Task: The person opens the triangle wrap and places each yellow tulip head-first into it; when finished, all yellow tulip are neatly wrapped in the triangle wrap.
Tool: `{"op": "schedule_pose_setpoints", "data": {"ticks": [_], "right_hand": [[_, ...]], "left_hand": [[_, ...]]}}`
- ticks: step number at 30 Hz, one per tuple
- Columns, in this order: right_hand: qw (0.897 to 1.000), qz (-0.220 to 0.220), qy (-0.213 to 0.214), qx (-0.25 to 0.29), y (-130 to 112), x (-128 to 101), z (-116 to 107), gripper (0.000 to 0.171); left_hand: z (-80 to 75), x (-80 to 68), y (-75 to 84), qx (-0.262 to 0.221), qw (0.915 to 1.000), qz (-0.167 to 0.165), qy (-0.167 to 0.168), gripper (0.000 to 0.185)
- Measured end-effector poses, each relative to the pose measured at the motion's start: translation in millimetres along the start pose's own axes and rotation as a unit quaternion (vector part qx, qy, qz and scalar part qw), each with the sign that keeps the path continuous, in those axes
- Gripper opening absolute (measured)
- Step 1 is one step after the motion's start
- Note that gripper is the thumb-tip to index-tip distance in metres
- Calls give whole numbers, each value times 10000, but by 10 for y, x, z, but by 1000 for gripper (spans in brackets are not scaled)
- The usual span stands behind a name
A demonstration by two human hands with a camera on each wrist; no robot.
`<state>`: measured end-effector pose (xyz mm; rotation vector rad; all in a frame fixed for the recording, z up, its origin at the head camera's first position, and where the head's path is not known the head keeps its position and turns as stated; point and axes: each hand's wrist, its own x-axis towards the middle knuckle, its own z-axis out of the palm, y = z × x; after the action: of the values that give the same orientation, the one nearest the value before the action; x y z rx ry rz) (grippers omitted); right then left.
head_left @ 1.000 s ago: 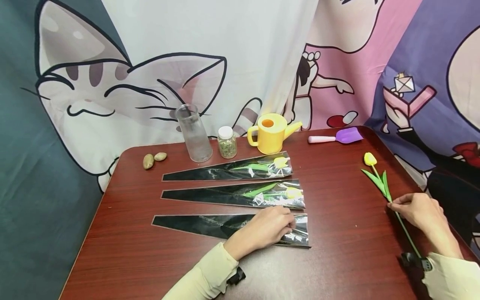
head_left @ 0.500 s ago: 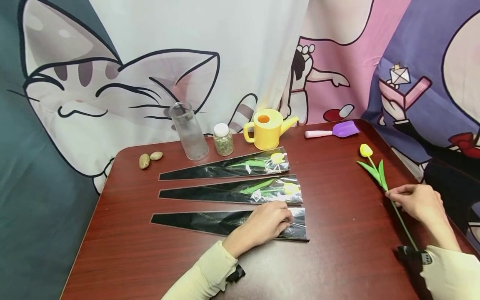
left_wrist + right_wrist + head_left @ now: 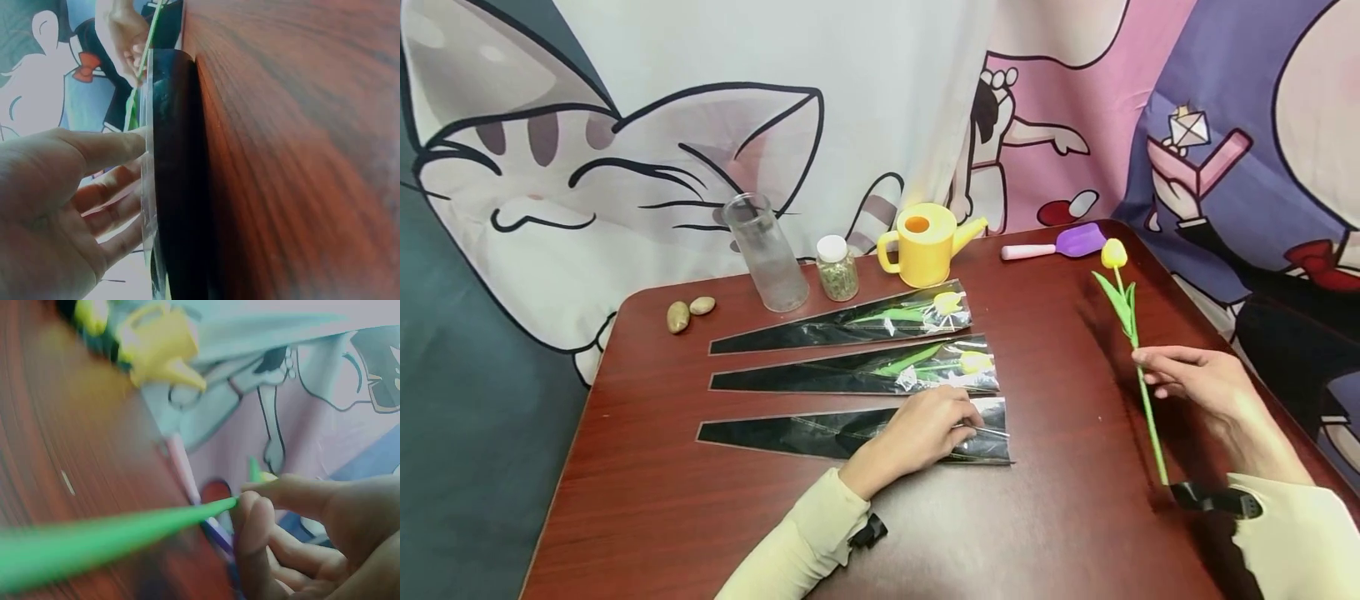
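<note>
Tulips (image 3: 1123, 308) three, black wrappers (image 3: 835, 377) three, hands (image 3: 925, 427) two

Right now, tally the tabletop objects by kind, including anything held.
Yellow tulips with green leaves: 3
Tapering black plastic sleeves: 3
Small brownish oval lumps: 2
Tall clear vase: 1
Clear jar with white lid: 1
Yellow watering can: 1
Purple scoop with pink handle: 1
Total: 12

The tulips (image 3: 1131, 328) are yellow, and their leaves are green. The wrappers (image 3: 805, 380) are black. The tabletop (image 3: 647, 500) is reddish brown with darker grain, the watering can (image 3: 925, 257) yellow, the shovel (image 3: 1078, 242) purple with pink handle.
</note>
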<state>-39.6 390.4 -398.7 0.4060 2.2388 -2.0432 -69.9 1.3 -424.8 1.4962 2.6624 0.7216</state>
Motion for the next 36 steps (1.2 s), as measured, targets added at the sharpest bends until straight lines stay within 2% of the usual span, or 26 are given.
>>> {"op": "schedule_pose_setpoints", "data": {"ticks": [2,4,6,9,15,19,27,36], "right_hand": [[9924,8,-345,1179,12,-12,91,21],[9785,64,-513,1998,17,-50,174,25],[9650,122,-572,2556,20,-111,236,27],[9505,195,-345,3082,32,-218,312,27],[9336,23,306,3569,90,-416,411,22],[9236,5,449,3808,136,-487,470,21],[9271,171,455,3716,208,-561,687,19],[9337,358,608,3511,256,-599,1129,15]], "left_hand": [[-22,5,-19,-72,10000,-19,15,8],[-31,10,-34,-130,9999,-29,52,8],[-37,15,-40,-170,9998,-34,97,8],[-27,16,-49,-209,9996,-49,201,8],[-32,7,-54,-220,9988,8,436,9],[-38,14,-60,-260,9977,89,621,10],[-47,34,-58,-288,9963,152,789,10],[-41,27,-48,-204,9942,158,1045,9]]}}
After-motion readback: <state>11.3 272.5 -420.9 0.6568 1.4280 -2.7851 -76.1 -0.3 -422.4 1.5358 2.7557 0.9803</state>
